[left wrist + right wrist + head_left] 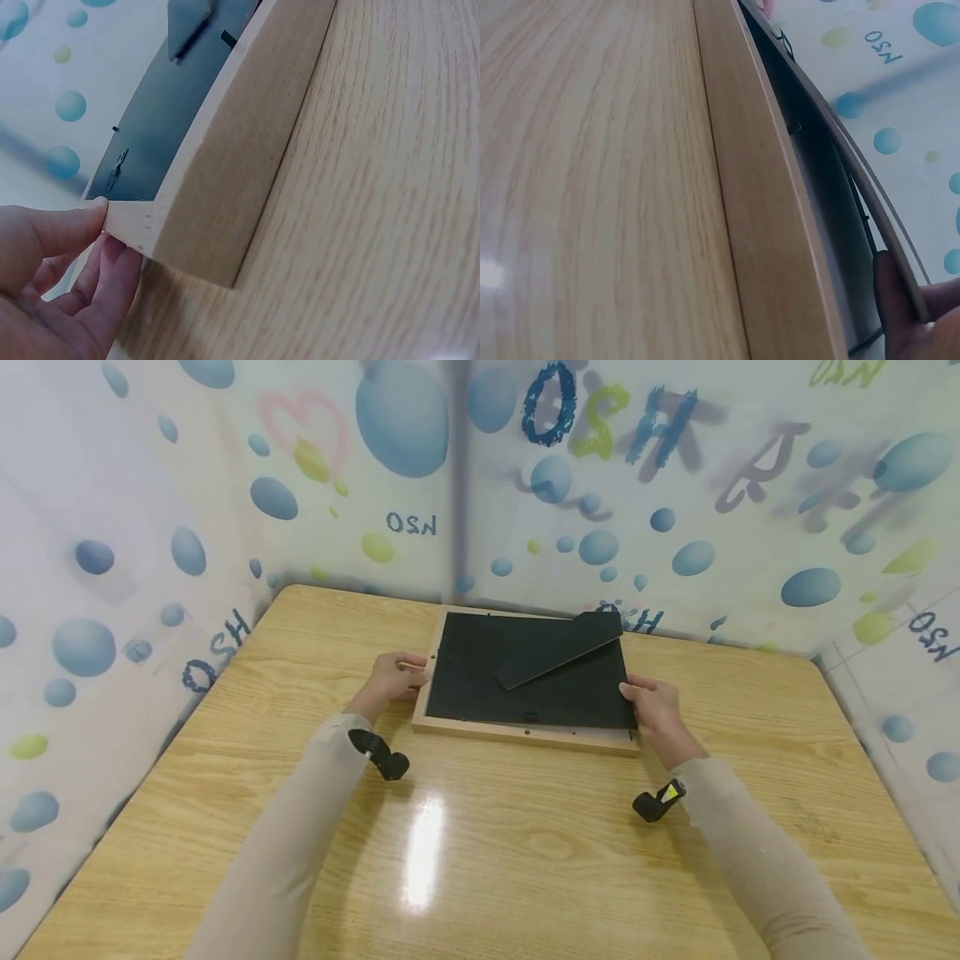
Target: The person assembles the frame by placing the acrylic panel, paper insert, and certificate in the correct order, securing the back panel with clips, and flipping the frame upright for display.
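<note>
A wooden picture frame [480, 729] lies face down on the table. Over its back is a black backing board [468, 652] with a slanting black easel leg [562, 652]. My left hand [390, 681] pinches the frame's left side, thumb on top and fingers at the outer side, as the left wrist view shows. At the opposite end my right hand [656, 706] pinches the board's right edge between thumb and fingers. In the right wrist view, that end of the backing board [855, 161] is tilted up, leaving a gap above the frame [754, 165].
The wood-grain table [525, 852] has a glare patch in front of the frame. Close behind the frame stands a white wall covering [495, 543] with blue and green dots and lettering. Small dark tabs [229, 37] stick up along the frame's inner edge.
</note>
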The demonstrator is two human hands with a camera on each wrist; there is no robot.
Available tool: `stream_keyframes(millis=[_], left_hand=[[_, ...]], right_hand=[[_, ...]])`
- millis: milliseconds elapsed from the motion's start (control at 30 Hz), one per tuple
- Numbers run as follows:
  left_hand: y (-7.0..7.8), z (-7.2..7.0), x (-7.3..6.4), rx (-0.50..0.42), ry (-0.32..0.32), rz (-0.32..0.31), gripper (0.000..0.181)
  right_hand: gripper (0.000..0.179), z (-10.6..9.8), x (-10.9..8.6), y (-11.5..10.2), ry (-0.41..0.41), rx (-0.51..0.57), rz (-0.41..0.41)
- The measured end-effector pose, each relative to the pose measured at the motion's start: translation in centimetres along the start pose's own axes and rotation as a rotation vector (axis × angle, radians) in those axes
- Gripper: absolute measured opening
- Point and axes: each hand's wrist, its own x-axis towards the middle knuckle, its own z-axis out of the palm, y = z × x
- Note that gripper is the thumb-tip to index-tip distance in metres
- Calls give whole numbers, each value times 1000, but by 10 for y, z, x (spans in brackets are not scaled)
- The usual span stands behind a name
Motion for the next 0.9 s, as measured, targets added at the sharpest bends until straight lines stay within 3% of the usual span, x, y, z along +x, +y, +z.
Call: stream_keyframes(millis=[333, 700, 900], left_hand=[[-1, -1, 1, -2, -6, 7, 33], [-2, -1, 3, 2, -8, 9, 33], [-2, -1, 3, 0, -8, 3, 33]], right_hand=[[45, -3, 1, -1, -44, -176, -46], [48, -13, 5, -15, -152, -712, -273], [54, -13, 4, -25, -219, -880, -307]])
